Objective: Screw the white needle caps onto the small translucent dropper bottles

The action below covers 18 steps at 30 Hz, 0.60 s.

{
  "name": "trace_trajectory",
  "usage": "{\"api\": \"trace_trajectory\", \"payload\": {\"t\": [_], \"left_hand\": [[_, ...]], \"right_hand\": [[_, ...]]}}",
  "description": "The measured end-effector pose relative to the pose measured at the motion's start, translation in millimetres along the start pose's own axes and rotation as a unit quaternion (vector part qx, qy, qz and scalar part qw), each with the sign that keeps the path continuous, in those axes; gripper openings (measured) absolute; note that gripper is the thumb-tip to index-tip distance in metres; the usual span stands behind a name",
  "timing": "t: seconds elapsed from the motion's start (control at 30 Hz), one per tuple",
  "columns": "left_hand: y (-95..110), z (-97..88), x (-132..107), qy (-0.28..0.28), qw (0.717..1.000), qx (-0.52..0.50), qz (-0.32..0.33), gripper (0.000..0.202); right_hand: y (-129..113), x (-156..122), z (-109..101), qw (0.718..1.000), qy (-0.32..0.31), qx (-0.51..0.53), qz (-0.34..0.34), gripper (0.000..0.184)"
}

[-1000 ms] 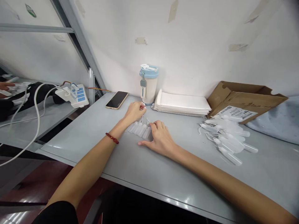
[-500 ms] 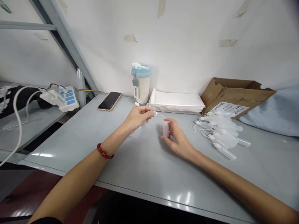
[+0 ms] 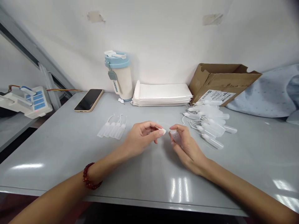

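Observation:
Between the thumb and fingers of my left hand (image 3: pixel 142 137) is a small white needle-tip cap (image 3: pixel 163 131), its thin metal tip pointing back toward the fingers. My right hand (image 3: pixel 189 147) grips a small translucent squeeze bottle (image 3: pixel 175 136) with its top toward the cap. A narrow gap separates cap and bottle, and fingers hide part of the bottle. Left of my left hand, several capped squeeze bottles (image 3: pixel 112 129) lie side by side in a row. More such bottles (image 3: pixel 211 123) are heaped to the right of my right hand.
Along the wall stand a cream tumbler with a blue lid (image 3: pixel 121 77), a stack of white padded envelopes (image 3: pixel 163 93) and an open cardboard box (image 3: pixel 221 81). A phone (image 3: pixel 89 100) lies at the left, near a power strip (image 3: pixel 37 101). Another small white cap (image 3: pixel 121 100) sits by the tumbler.
The view has shifted, with the table's objects now further left. My hands have come nearer each other, and the bottle has gone from upright to tilted toward the cap. The bottle row is now uncovered.

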<state>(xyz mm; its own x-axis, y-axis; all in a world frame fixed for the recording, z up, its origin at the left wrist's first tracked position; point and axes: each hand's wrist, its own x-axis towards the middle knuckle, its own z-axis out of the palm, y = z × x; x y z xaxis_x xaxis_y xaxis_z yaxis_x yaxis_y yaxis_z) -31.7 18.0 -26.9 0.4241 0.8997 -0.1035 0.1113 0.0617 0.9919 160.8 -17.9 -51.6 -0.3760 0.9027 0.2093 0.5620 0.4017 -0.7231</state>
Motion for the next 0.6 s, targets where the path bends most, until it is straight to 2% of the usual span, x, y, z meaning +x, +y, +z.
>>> {"api": "trace_trajectory", "payload": {"t": [0.1, 0.4, 0.6], "left_hand": [[0.2, 3.0, -1.2, 0.006, 1.0, -0.013, 0.001, 0.02], [4.9, 3.4, -5.1, -0.032, 0.999, -0.011, 0.006, 0.017], [2.9, 2.6, -5.3, -0.038, 0.998, 0.037, 0.035, 0.014]], "right_hand": [[-2.3, -3.5, 4.3, 1.0, -0.011, -0.022, -0.005, 0.032], [-3.4, -3.6, 10.5, 0.997, -0.021, -0.055, -0.049, 0.035], [-3.3, -4.0, 11.3, 0.997, -0.036, -0.056, -0.043, 0.033]]}}
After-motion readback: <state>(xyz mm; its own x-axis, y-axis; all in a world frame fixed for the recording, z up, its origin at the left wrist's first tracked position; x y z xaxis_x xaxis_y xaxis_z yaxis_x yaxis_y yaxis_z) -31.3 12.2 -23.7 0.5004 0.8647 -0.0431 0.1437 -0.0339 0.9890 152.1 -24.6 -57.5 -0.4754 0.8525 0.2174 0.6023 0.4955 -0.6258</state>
